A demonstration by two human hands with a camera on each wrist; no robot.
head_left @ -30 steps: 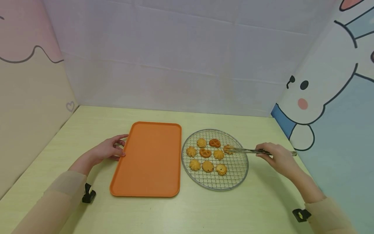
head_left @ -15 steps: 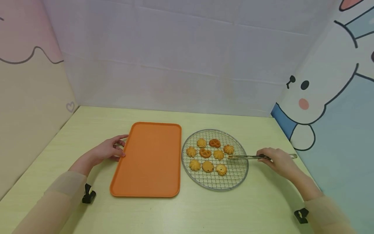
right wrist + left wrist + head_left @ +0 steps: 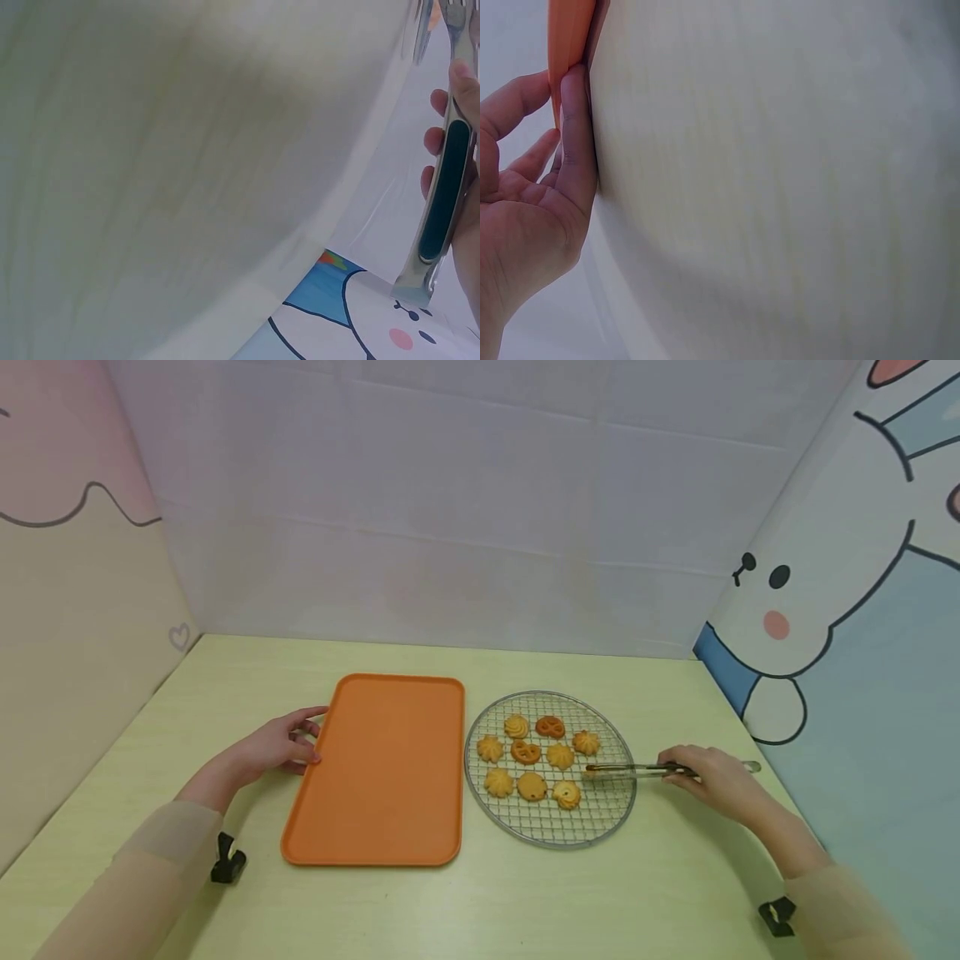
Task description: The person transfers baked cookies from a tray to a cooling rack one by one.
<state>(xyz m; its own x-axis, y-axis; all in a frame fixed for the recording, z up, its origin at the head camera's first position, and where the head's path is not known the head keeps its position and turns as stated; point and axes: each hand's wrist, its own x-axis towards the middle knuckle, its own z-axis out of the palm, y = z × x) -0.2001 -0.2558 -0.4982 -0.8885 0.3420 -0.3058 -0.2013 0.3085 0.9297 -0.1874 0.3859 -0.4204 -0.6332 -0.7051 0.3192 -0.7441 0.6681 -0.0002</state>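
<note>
At the left side of an orange tray (image 3: 378, 772), my left hand (image 3: 273, 745) holds the rim with its fingertips. In the left wrist view the tray edge (image 3: 570, 37) sits between the fingers of that hand. My right hand (image 3: 712, 777) grips metal tongs (image 3: 637, 767) with dark green handle inlays, their tips pointing left over a round wire rack (image 3: 551, 831). Several baked cookies lie on the rack, among them a star-shaped cookie (image 3: 586, 742) behind the tong tips, a swirled cookie (image 3: 566, 794) in front of them, and two pretzels (image 3: 550, 727).
Tray and rack lie side by side on a pale wooden table (image 3: 375, 910). A white sheet (image 3: 450, 527) closes off the back. Painted panels stand at both sides, the right one bearing a rabbit picture (image 3: 817, 602).
The tongs were at the rightmost star-shaped cookie and have come off it, shifting toward me over bare wire. That cookie stays on the rack. The left hand and tray have kept still.
</note>
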